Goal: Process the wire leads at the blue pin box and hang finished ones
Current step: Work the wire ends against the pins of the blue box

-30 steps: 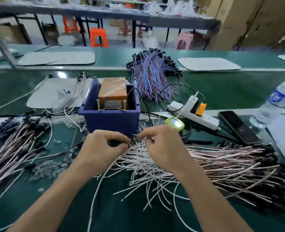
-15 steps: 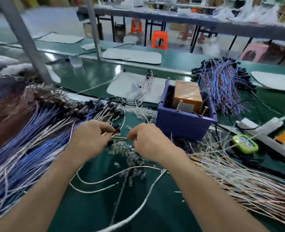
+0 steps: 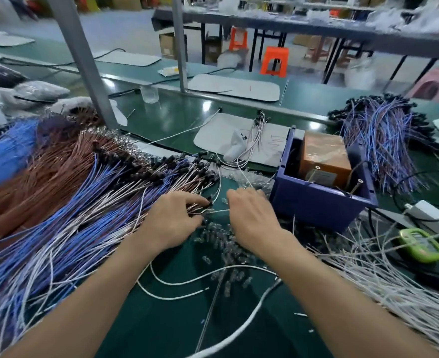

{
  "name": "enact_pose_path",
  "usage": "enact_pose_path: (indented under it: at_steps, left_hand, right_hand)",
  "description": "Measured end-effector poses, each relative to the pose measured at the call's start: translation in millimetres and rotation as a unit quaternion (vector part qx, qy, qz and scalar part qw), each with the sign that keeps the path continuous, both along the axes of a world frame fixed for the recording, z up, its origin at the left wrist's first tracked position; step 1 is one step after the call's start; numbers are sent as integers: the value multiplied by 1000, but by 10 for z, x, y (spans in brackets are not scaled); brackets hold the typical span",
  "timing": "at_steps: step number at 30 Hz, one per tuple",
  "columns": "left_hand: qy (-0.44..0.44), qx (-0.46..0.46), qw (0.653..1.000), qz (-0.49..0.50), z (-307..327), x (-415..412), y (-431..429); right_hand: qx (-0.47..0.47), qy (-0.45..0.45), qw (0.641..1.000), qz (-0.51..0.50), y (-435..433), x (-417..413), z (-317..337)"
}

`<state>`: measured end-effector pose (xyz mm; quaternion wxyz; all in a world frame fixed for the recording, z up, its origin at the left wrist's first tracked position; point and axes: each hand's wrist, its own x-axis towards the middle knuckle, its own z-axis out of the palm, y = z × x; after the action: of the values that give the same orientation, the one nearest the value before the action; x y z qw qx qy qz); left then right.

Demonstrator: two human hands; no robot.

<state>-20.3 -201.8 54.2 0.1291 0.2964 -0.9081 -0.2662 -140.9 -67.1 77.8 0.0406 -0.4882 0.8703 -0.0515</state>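
The blue pin box [image 3: 319, 202] stands right of centre with an orange block [image 3: 324, 161] inside it. A thin white wire lead [image 3: 217, 211] with a black cap runs between my two hands. My left hand [image 3: 173, 220] pinches the capped end at the edge of a large spread of blue, white and brown leads [image 3: 66, 202]. My right hand [image 3: 249, 218] holds the lead's other side, just left of the box. Small clear sleeves [image 3: 221, 241] lie scattered under my hands. A heap of loose white leads [image 3: 383, 280] lies at the right.
A bundle of blue and purple leads [image 3: 383, 140] lies behind the box. A white power strip [image 3: 430, 218] and a green device [image 3: 421, 244] sit at the right. Two grey posts [image 3: 81, 60] rise from the bench. A white mat [image 3: 239, 140] lies behind my hands.
My view has swung left, so the box now sits at the right. Both hands have carried the lead leftward to the edge of the large pile.
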Motion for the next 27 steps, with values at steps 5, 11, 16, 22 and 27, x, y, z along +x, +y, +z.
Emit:
enact_pose_path:
  at_steps: [5, 11, 16, 22, 27]
  left_hand:
    - [94, 56, 994, -22, 36, -131, 128]
    - [132, 231, 960, -81, 176, -196, 120]
    - [194, 309, 919, -150, 321, -216, 169]
    - [243, 337, 900, -134, 544, -240, 69]
    - [234, 321, 906, -145, 817, -276, -15]
  right_hand:
    - [-132, -56, 989, -18, 139, 68, 301]
    - [-211, -74, 974, -20, 306, 71, 659]
    - [-283, -54, 957, 1, 538, -27, 842]
    - [-374, -14, 927, -25, 806, -154, 981]
    - [-364, 1, 931, -37, 944, -128, 892]
